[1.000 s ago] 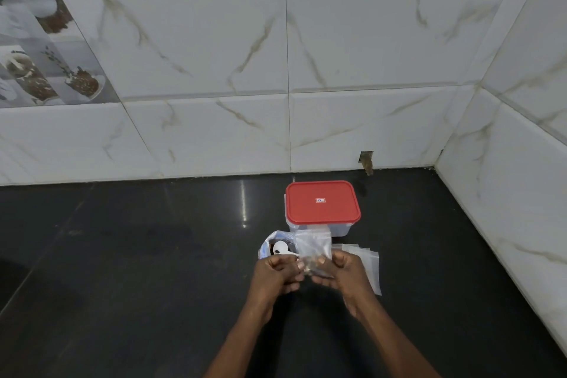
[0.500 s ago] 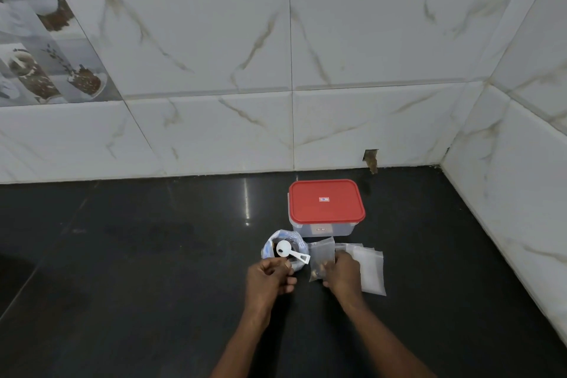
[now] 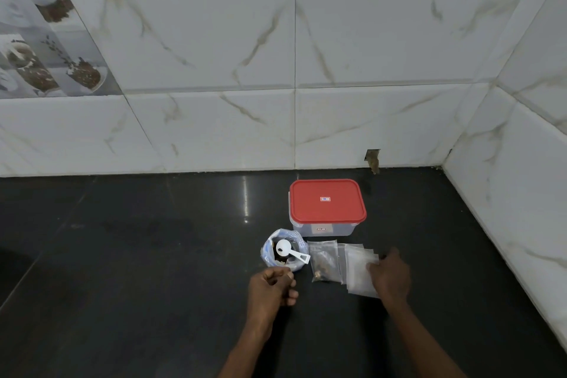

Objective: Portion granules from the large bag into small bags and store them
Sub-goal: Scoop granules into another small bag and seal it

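Where the dark polished bench meets the white marbled wall tiles, a rectangular clear plastic box with a red lid is set down with its lid on. Just in front of its left corner, the large crinkled clear bag with blue print is stood upright with its mouth open, and brown granules are seen inside. A white plastic measuring scoop is laid across that mouth, handle to the right. Just beside the large bag, on its right, a small clear bag holding brown granules is laid flat on the bench. A stack of empty small clear bags is spread next to it, partly overlapping. The right hand is rested palm down on this stack, its grip spread and flat, nothing pinched. The left hand is held just in front of the large bag, its grip curled in, thumb against forefinger, and nothing is seen within it.
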Available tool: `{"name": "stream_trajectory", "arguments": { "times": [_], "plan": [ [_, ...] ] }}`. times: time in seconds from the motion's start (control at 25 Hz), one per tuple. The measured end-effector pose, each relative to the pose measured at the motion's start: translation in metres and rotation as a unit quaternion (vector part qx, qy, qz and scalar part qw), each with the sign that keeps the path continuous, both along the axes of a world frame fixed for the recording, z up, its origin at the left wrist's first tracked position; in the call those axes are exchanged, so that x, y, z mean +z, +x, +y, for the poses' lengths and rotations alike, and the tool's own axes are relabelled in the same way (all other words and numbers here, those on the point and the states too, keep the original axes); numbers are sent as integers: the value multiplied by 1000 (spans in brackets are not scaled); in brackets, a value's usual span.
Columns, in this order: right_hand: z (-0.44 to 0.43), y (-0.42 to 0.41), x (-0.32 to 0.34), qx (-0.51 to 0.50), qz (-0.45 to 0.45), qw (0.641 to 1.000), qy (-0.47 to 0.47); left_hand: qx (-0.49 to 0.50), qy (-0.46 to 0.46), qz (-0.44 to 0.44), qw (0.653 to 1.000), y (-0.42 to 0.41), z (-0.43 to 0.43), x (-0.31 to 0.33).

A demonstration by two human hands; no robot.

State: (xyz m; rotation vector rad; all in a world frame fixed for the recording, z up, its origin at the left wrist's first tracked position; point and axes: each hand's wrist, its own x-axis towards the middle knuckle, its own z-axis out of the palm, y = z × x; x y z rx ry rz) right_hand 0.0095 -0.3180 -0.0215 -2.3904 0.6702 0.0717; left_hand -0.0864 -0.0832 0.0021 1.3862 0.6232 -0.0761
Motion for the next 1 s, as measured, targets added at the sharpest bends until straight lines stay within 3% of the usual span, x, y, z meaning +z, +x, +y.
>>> {"name": "stream_trajectory", "arguments": {
  "times": [0.12, 0.28, 0.48, 0.72, 0.84, 1.0],
  "plan": [
    [-6, -2, 5, -19, -54, 994, 93, -19, -4, -2, 1000, 0, -8, 3],
    [-4, -17, 33, 63, -125, 971, 193, -60, -33, -6, 998, 2, -25, 14],
    [25, -37, 65, 163, -244, 929, 226, -55, -52, -44, 996, 34, -48, 47],
    [36, -45, 82, 230, -224, 912, 254, -38, -43, -8, 998, 46, -41, 63],
    [45, -47, 88, 253, -188, 919, 235, -33, 13, -17, 999, 41, -41, 63],
    [53, -42, 90, 304, -153, 935, 102, -76, 195, -64, 976, 36, -42, 65]
  ]
}}
